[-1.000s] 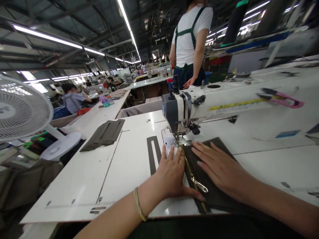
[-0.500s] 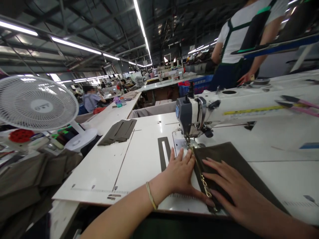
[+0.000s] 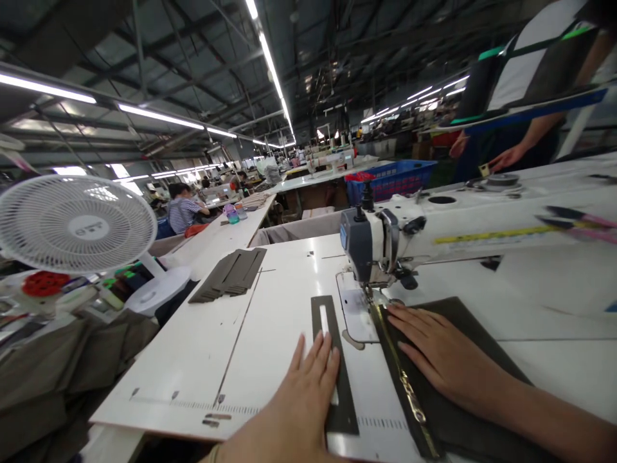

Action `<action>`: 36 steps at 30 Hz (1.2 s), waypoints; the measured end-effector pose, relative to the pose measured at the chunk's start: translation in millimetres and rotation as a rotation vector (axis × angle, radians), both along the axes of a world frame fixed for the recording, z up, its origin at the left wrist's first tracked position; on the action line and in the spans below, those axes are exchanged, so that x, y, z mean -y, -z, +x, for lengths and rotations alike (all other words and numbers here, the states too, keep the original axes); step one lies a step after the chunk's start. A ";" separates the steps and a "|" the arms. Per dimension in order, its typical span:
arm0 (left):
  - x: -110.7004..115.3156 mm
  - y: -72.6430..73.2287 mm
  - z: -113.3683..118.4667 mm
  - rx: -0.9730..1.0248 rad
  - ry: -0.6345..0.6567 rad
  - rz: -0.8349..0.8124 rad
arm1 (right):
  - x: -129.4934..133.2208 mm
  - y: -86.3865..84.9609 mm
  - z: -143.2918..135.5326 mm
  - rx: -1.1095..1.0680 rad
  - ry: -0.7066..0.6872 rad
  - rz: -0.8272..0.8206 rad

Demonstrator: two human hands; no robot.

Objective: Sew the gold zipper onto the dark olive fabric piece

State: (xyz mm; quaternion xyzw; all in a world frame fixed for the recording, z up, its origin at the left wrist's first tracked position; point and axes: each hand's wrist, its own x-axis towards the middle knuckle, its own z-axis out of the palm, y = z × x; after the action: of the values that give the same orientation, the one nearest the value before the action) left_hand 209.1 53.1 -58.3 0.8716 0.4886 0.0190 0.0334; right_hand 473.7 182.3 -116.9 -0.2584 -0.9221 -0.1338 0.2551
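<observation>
My left hand [image 3: 306, 386] lies with fingers stretched out over the left edge of a dark olive fabric strip [image 3: 343, 392] with a long slot cut in it. My right hand [image 3: 446, 350] is open and flat on a dark olive fabric panel [image 3: 450, 312]. A gold zipper [image 3: 407, 382] runs along that panel's left edge, its far end under the needle area of the sewing machine [image 3: 371, 241]. Its metal pulls lie towards me.
A fanned stack of slotted fabric strips [image 3: 229, 275] lies on the white table [image 3: 159, 366]. At the left stands a white fan [image 3: 87, 225] beside piled fabric [image 3: 53, 379]. Behind the machine are a blue crate [image 3: 400, 177] and a standing person [image 3: 520, 141].
My left hand has left the zipper and moved left and nearer onto the slotted strip. My right hand has shifted forward on the panel. The standing person has moved right in view.
</observation>
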 end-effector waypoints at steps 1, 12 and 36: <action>7.6 7.7 -2.0 -0.037 0.044 0.056 | 0.0 -1.6 -0.9 -0.008 -0.017 0.013; -2.4 3.5 -7.3 0.216 -0.052 0.116 | -0.3 0.6 -2.3 -0.118 -0.038 -0.063; -83.9 22.9 61.2 0.280 0.124 0.515 | 10.8 1.1 -3.8 -0.169 -0.064 -0.003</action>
State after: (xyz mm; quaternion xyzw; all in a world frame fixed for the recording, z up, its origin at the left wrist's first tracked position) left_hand 270.4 136.9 -81.2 0.8684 0.4044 0.2605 -0.1205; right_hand 469.8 171.5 -118.0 -0.2397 -0.9052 -0.1018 0.3357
